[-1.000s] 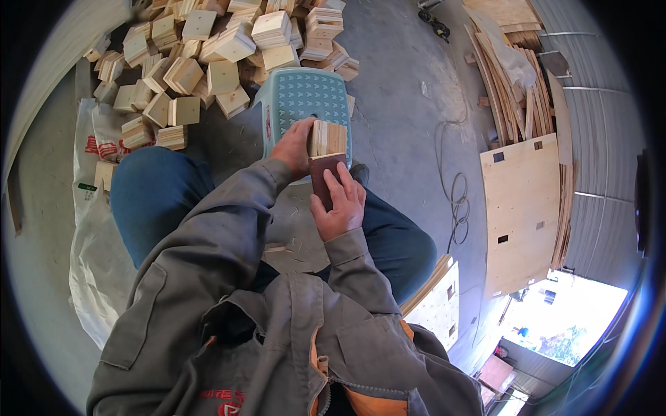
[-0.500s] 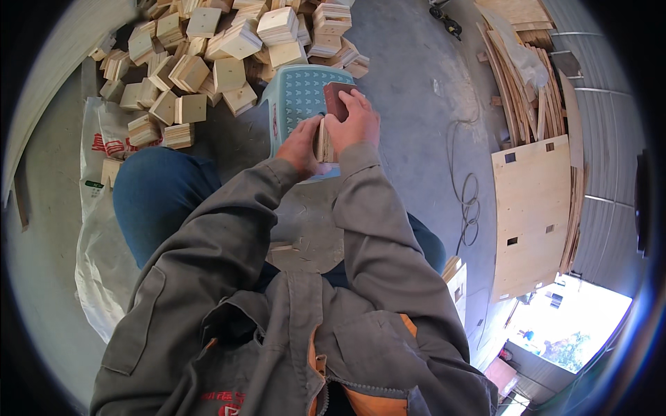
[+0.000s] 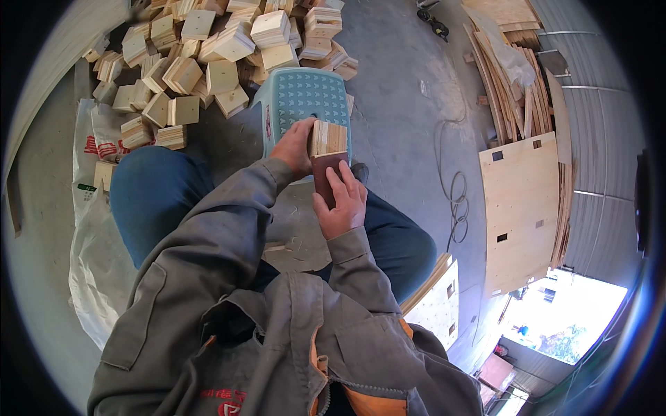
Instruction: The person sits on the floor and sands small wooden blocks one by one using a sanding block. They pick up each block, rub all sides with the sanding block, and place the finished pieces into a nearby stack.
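Observation:
Over the near part of a pale blue-green plastic stool (image 3: 305,90), my left hand (image 3: 294,149) grips a small layered plywood block (image 3: 329,137) by its left side. A flat reddish-brown sanding block (image 3: 323,182) lies in my right hand (image 3: 343,206), fingers resting along its right side and top. Its far end touches the near edge of the plywood block. The underside of both pieces and part of my left fingers are hidden.
A heap of similar plywood blocks (image 3: 222,76) fills the floor beyond and left of the stool. White plastic sacking (image 3: 104,256) lies by my left knee. At right are a cable (image 3: 454,201), a leaning plywood sheet (image 3: 520,215) and stacked boards (image 3: 496,80).
My right hand and the sanding block have come toward me, from beyond the plywood block to its near edge. The plywood block has tilted, showing its layered side. My left hand keeps its grip.

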Motion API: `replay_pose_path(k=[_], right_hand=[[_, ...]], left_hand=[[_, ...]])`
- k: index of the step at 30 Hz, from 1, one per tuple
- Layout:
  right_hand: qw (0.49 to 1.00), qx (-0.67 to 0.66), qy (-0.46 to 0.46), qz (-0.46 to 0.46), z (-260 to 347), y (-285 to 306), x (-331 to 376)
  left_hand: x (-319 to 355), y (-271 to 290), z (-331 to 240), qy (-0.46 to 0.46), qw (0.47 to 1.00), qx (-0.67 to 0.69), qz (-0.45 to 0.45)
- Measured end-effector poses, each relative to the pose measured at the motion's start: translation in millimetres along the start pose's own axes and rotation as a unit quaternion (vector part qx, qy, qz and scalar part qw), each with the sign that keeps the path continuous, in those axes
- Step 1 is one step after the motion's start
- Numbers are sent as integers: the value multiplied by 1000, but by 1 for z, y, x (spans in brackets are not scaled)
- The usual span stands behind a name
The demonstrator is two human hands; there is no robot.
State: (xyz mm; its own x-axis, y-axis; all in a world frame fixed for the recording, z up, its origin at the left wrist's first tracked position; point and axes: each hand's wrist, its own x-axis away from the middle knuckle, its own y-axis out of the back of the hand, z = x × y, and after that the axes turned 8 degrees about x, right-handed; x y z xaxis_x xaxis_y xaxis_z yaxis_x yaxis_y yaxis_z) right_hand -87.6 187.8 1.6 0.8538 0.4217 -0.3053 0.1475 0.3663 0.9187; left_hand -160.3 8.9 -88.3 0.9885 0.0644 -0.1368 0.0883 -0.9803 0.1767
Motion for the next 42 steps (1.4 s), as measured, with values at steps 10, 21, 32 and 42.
replay_pose_path(k=[10, 21, 32, 42], right_hand=[[999, 5, -30, -25, -4, -32, -70], [997, 31, -73, -13, -29, -49, -123], [1000, -13, -6, 0, -8, 1, 5], [998, -5, -52, -26, -42, -24, -62]], left_hand=[[-2, -5, 15, -27, 999, 36, -11], [-1, 2, -1, 19, 999, 11, 26], [0, -1, -1, 3, 1000, 2, 4], [2, 1, 1, -7, 1000, 9, -7]])
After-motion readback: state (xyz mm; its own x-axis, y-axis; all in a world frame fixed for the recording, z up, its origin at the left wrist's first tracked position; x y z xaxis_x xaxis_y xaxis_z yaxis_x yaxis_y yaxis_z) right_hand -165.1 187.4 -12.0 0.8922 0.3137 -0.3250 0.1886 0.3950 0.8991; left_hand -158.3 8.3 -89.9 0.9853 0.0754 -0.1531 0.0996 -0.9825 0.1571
